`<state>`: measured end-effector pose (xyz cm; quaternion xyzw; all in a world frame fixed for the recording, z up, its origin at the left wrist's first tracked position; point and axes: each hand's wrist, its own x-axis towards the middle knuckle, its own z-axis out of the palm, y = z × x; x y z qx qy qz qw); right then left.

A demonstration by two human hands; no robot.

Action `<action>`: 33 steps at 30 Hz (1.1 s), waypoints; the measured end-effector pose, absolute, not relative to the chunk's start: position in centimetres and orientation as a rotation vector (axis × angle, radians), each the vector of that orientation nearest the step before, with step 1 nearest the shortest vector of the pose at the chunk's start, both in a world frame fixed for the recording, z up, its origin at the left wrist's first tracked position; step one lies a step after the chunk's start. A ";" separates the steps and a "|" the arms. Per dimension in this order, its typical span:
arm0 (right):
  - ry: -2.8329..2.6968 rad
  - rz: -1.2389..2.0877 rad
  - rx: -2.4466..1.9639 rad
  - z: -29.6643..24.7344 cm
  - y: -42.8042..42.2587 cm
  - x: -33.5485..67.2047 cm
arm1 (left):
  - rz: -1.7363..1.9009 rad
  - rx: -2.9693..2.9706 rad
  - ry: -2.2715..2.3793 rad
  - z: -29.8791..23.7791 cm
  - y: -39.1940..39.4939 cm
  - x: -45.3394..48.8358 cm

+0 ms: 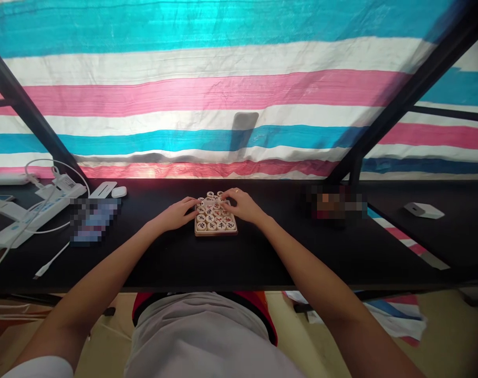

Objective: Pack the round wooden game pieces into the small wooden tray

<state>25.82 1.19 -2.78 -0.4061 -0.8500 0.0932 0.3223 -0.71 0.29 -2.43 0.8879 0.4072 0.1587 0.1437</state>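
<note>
Round Chinese chess pieces [210,218], cream with black or red characters, sit in rows in a small shallow box [216,233] on the black desk. Farther back, two pieces stand by the box's far edge, partly behind my fingers. My left hand [178,214] rests at the box's left side, fingers stretched and apart, fingertips touching the edge and the outer pieces. From the right, my right hand [242,205] reaches over the box; its thumb and fingers close around a piece [220,194] at the far end. A ring shows on that hand.
On the left lie a white power strip [38,212] with plugs and cables, a blurred-out phone-like object [95,223], and a white earbud case [119,192]. A blurred-out item [329,205] and a white charger [424,210] are on the right. Striped sheeting [207,94] hangs behind the desk.
</note>
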 end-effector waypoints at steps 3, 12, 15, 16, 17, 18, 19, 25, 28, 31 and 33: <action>-2.039 0.154 -1.241 -2.9 1.9 26.7 | 0.443 2.562 1.171 -2.4 0.3 -0.8; -2.074 0.370 -1.598 -4.5 3.3 28.1 | 0.421 2.561 1.171 -2.4 0.3 -0.8; -2.155 0.402 -1.507 -4.2 2.9 27.5 | 0.414 2.556 1.177 -2.2 0.2 -0.7; -2.182 0.398 -1.473 -4.1 2.8 27.3 | 0.421 2.558 1.175 -2.2 0.2 -0.7; -2.209 0.391 -1.442 -4.1 2.7 27.2 | 0.429 2.562 1.173 -2.2 0.2 -0.7; -2.230 0.386 -1.412 -4.0 2.7 27.2 | 0.435 2.565 1.171 -2.2 0.2 -0.7; -2.243 0.386 -1.390 -4.1 2.7 27.2 | 0.439 2.567 1.171 -2.2 0.2 -0.7; -2.267 0.326 -1.289 -4.8 3.2 27.3 | 0.428 2.567 1.172 -2.2 0.3 -0.6; -2.209 0.182 -1.223 -5.1 3.4 27.2 | 0.421 2.568 1.179 -2.2 0.4 -0.6; -2.160 0.144 -1.170 -5.0 3.2 27.2 | 0.431 2.566 1.168 -2.4 0.4 -0.7; -2.181 0.169 -1.128 -4.8 2.9 27.1 | 0.437 2.562 1.162 -2.4 0.4 -0.7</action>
